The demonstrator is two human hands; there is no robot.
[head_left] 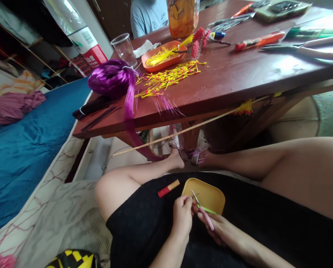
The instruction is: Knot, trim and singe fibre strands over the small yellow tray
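1. Tool, pink-handled [208, 219], thin metal tip forward, held low over the lap at the near edge of the yellow tray [211, 191]. Gripped along the handle by the right hand [220, 229], fingers closed round it.
2. Crossed just under the tool by a green strip [210, 211]. Pinched at its near end, as far as could be told, by the left hand [183, 217], fingers curled shut and fingertips hidden.
3. Judged barely begun on this piece: nothing visibly joined to the green strip, and nothing lying loose in the yellow tray.
4. Left lying on the black cloth [155, 227] just beside the tray: a red-and-tan tube [168, 188], touched by neither hand.
5. Spread well apart on the table [239, 78]: loose yellow stamens [169, 78], more heaped in an orange tray [152, 65], a purple fibre bundle [112, 78], a plastic cup [124, 48].
6. Judged a small share finished: only a few red fluffy pieces [198, 39] made up, most stock unused.
7. Seated at the far side: a person in a pale shirt [148, 16], hands out of view.
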